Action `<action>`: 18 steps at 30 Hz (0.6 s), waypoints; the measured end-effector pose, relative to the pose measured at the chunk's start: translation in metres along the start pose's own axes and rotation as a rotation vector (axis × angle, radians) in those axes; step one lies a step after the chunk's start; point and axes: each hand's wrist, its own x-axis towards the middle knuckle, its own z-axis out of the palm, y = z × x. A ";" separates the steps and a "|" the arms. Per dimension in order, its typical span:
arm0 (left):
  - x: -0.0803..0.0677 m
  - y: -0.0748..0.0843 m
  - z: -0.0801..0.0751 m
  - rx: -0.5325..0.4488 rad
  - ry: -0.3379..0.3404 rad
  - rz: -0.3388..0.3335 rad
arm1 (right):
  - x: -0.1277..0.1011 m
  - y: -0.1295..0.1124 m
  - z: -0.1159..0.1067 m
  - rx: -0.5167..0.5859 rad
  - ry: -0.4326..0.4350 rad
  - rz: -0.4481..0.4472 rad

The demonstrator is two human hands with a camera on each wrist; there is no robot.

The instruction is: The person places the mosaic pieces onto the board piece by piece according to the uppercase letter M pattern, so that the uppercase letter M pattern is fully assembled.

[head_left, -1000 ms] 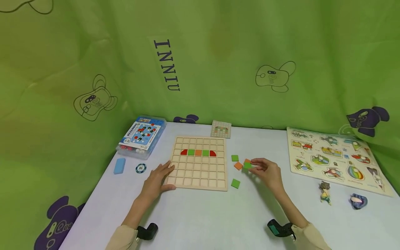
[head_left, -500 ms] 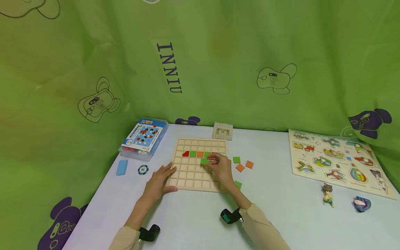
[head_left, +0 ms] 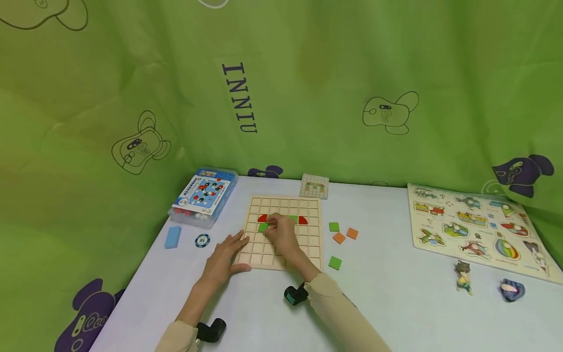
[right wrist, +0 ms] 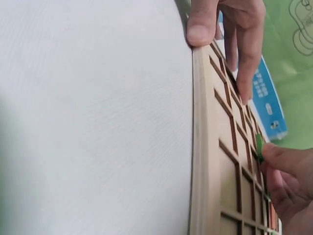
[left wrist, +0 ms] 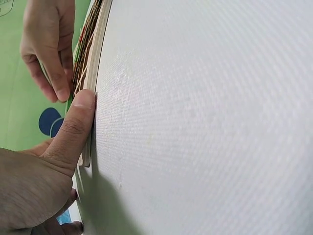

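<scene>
A wooden grid board (head_left: 313,252) lies on the white table, with a row of red quarter-round tiles and square tiles across it. My right hand (head_left: 283,238) is over the board's left half and pinches a green square tile (head_left: 262,227) just below the left red tile (head_left: 262,218). It covers the middle of the row; a green tile (head_left: 293,218) and the right red tile (head_left: 303,220) show beyond it. My left hand (head_left: 221,257) rests at the board's lower left corner. Its thumb (left wrist: 73,128) presses the near edge and its fingers lie along the left side.
Right of the board lie loose green tiles (head_left: 335,263) and orange tiles (head_left: 352,233). A patterned card (head_left: 314,186) sits behind it. To the left are a plastic box (head_left: 204,195), a blue block (head_left: 173,237) and a poker chip (head_left: 202,240). A picture puzzle (head_left: 479,227) and small figures (head_left: 463,277) occupy the right.
My right hand has carried the green tile from the loose tiles on the right, across the board, to its left half below the row. The left hand has stayed at the board's corner.
</scene>
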 end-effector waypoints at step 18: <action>0.000 -0.001 0.000 0.009 -0.001 0.002 | -0.021 -0.005 -0.054 0.101 -0.029 0.142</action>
